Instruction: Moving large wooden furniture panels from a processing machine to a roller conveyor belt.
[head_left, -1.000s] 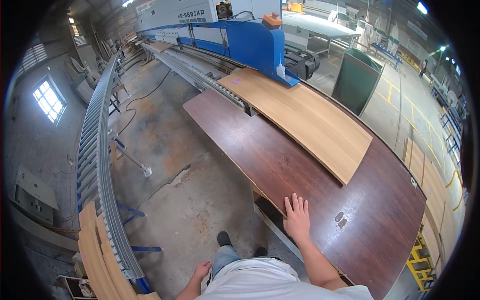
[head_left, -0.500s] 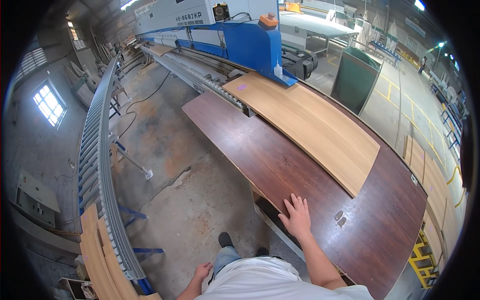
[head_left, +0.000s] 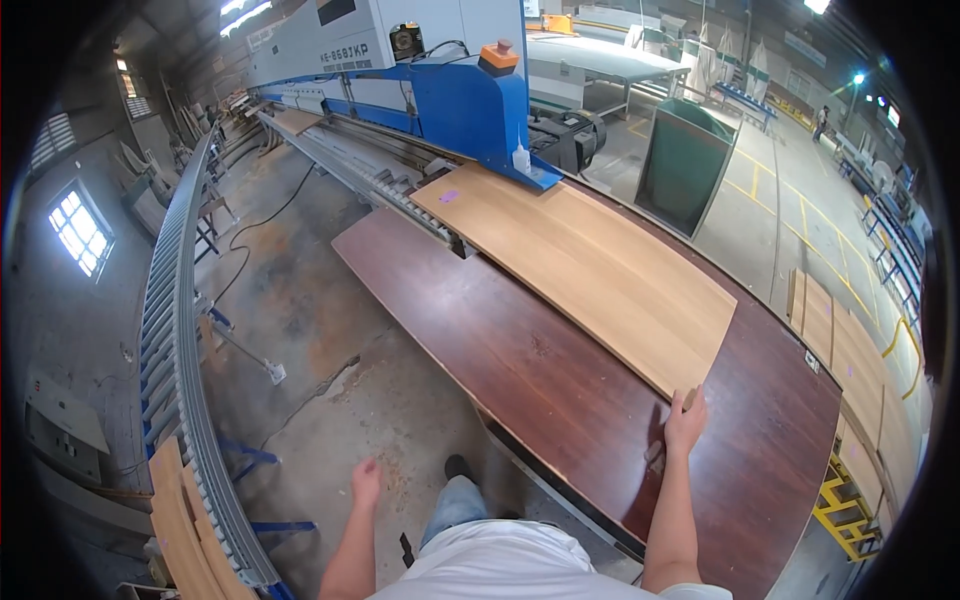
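Observation:
A long light-brown wooden board [head_left: 600,270] lies on the dark reddish-brown tabletop [head_left: 480,330], its far end beside the blue machine housing [head_left: 470,110]. My right hand [head_left: 684,428] is at the board's near corner, with its fingers closed around a small brown piece [head_left: 690,399]. Whether that piece is loose cannot be told. The fingertips are at the board's end edge. My left hand [head_left: 367,482] hangs over the floor to the left of the table, fingers curled, with nothing visible in it.
A roller conveyor [head_left: 165,330] runs along the left, with wooden boards [head_left: 180,520] by its near end. More boards [head_left: 850,370] are stacked at right above a yellow frame [head_left: 845,515]. A green bin [head_left: 685,165] stands beyond the table. The floor [head_left: 330,390] has a crack.
My right hand has moved from the table's left edge to the board's near corner and closed on a small brown piece. The left hand has risen and swung forward. The view has shifted slightly.

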